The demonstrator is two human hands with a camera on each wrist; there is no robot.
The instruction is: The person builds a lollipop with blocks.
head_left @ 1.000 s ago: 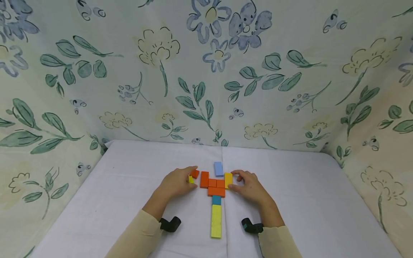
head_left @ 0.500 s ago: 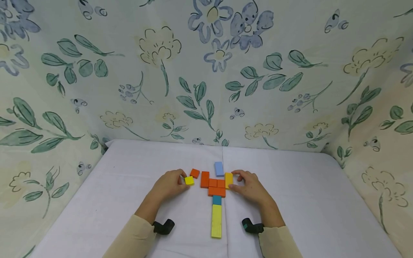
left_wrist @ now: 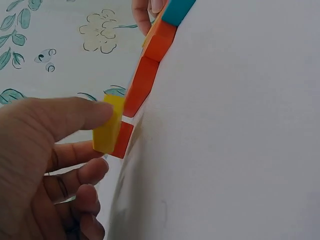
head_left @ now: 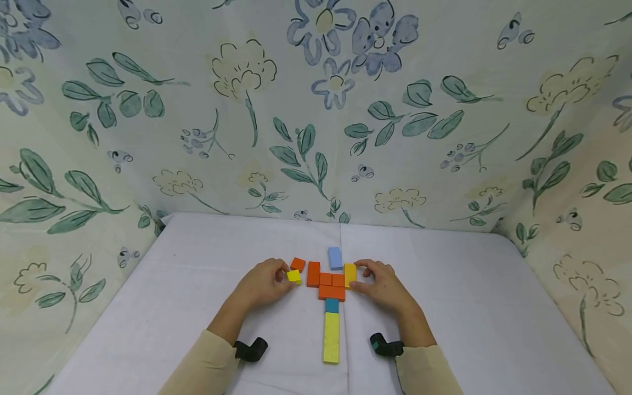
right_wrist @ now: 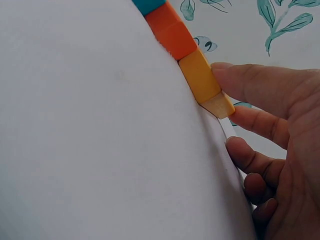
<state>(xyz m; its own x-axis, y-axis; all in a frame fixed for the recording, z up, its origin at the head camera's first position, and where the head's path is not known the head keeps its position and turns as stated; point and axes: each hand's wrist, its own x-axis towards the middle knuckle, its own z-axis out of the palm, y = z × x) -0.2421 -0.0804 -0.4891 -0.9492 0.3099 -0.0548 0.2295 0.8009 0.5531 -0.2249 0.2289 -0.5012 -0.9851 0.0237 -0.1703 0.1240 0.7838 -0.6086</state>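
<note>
Pinching a yellow cube [head_left: 294, 276], the left hand [head_left: 261, 284] is just left of the joined blocks [head_left: 332, 306] on the bench [head_left: 494, 312]; the right hand [head_left: 384, 286] pinches the amber block [head_left: 350, 275] at their right end. The yellow stem [head_left: 331, 338] and orange crosspiece [head_left: 331, 293] look set, the yellow cube unplaced. A loose orange cube [head_left: 298, 264] crowds its far side; a blue block [head_left: 335, 258] lies beyond the crosspiece.

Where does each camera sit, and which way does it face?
Head: worn on the head, facing forward and down at the table; left grip, right grip and both sleeves show.
Left wrist: on that wrist, facing the small yellow block; the left grip shows at left, part of the right grip at top.
Right wrist: on that wrist, facing the amber block; only the right grip shows.
Shared: both wrist views catch the teal block.
</note>
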